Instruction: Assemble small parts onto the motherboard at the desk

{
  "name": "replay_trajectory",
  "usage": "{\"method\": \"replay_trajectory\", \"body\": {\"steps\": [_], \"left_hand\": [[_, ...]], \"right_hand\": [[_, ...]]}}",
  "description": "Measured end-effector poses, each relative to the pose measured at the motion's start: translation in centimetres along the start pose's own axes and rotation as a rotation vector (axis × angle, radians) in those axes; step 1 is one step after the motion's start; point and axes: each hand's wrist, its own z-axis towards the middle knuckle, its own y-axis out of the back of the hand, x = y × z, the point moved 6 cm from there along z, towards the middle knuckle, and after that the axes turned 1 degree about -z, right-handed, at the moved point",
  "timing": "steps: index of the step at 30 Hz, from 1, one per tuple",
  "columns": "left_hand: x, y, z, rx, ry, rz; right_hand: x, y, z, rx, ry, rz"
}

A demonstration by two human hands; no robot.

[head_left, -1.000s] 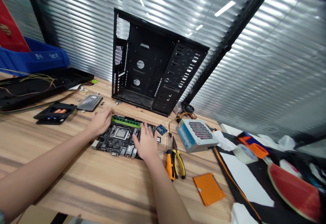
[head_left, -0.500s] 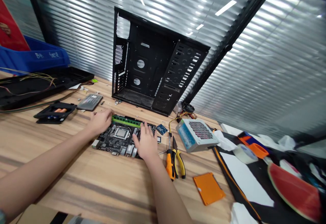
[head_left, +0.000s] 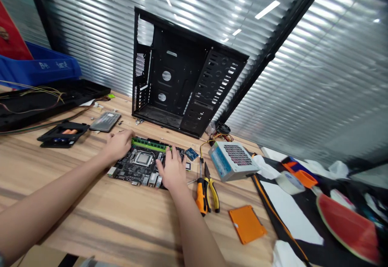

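Observation:
A dark motherboard (head_left: 136, 168) lies flat on the wooden table, with a square processor (head_left: 143, 159) in its socket. Along its far edge run green memory sticks (head_left: 150, 143). My left hand (head_left: 119, 143) touches the board's far left corner at the end of the sticks; its fingertips are partly hidden. My right hand (head_left: 173, 168) rests over the board's right part, fingers apart, fingertips near the right end of the sticks. Just right of that hand are a small blue circuit board (head_left: 191, 153), an orange screwdriver (head_left: 201, 196) and yellow-handled pliers (head_left: 214, 196).
Behind the board stands an open black computer case (head_left: 182, 77). A power supply (head_left: 233, 159) and an orange plate (head_left: 247, 223) are to the right. On the left sit a metal drive (head_left: 105, 121), a black bracket (head_left: 63, 133) and a blue bin (head_left: 39, 70).
The whole view has shifted slightly. Both hands stay in the same places on the motherboard, with no clear movement of any object.

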Motion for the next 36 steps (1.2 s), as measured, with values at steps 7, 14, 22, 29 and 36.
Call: {"method": "replay_trajectory", "body": {"steps": [7, 14, 22, 29, 36], "left_hand": [[-0.03, -0.1, 0.14, -0.006, -0.014, 0.007], [-0.1, -0.07, 0.08, -0.006, -0.009, 0.006], [-0.03, -0.04, 0.11, 0.004, -0.012, -0.005], [0.12, -0.12, 0.16, -0.017, -0.021, 0.002], [-0.1, -0.01, 0.15, 0.003, -0.016, 0.004]], "right_hand": [[-0.04, 0.06, -0.08, -0.009, -0.006, 0.002], [-0.01, 0.05, -0.05, -0.015, 0.001, -0.002], [-0.07, 0.03, -0.13, -0.027, 0.006, 0.005], [-0.03, 0.0, -0.03, -0.033, 0.003, -0.043], [-0.12, 0.11, 0.0, -0.038, 0.005, -0.05]]}}
